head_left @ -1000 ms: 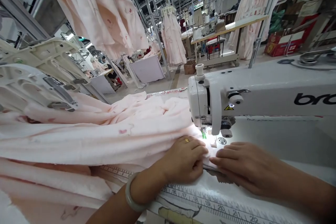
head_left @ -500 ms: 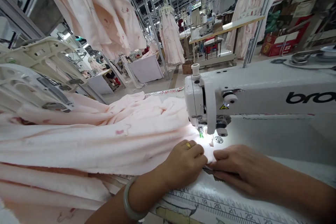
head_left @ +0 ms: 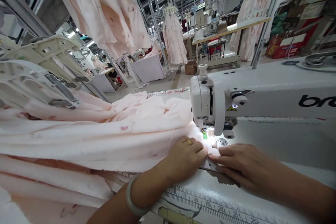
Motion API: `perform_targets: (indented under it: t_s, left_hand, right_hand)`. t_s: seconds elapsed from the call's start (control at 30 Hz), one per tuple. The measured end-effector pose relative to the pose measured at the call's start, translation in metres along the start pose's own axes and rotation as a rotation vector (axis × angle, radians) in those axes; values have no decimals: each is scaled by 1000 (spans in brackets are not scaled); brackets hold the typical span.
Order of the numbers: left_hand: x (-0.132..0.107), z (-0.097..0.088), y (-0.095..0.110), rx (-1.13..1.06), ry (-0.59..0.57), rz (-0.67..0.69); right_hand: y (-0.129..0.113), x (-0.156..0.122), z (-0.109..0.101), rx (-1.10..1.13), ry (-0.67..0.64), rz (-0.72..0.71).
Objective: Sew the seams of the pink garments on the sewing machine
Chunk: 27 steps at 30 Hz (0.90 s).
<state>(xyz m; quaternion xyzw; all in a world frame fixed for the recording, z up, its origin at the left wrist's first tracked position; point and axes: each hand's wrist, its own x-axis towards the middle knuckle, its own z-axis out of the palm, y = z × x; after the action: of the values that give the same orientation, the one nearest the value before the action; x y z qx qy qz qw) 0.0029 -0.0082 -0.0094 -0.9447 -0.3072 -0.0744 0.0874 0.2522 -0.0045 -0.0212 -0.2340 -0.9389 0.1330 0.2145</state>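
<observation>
Pale pink fleecy fabric [head_left: 147,143] with small printed figures spreads across the left of the sewing table and reaches under the lit presser foot [head_left: 204,133] of a white sewing machine [head_left: 270,91]. My left hand [head_left: 185,157], wearing a ring and a bangle, is closed on the fabric just in front of the foot, its fingertips curled and partly hidden. To its right, my right hand [head_left: 241,164] lies low with fingers stretched out, the index fingertip touching the fabric's edge beside my left fingers.
A printed ruler strip [head_left: 210,204] runs along the table's front edge. White hanger clamps [head_left: 34,80] stand at left, and pink garments [head_left: 105,10] hang above the table. Behind are metal poles, another worktable [head_left: 233,29] and a red box [head_left: 285,46].
The view has shifted slightly left, so the machine sits farther right. My right fingers have straightened and loosened from the fabric's edge; my left hand keeps its hold.
</observation>
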Motion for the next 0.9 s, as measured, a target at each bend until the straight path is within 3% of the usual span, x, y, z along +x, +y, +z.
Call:
perform_targets:
  t_s: [0.37, 0.57, 0.7, 0.9]
  left_hand:
    - [1, -4, -6, -230, 85, -28]
    - [2, -6, -6, -229, 71, -28]
    - [0, -7, -5, -221, 97, 3]
    - [-2, -8, -6, -200, 43, 27]
  right_hand:
    - [2, 1, 1, -141, 45, -57]
    - [2, 1, -1, -187, 109, -77]
    - [6, -2, 2, -224, 175, -14]
    - [4, -3, 2, -128, 70, 61]
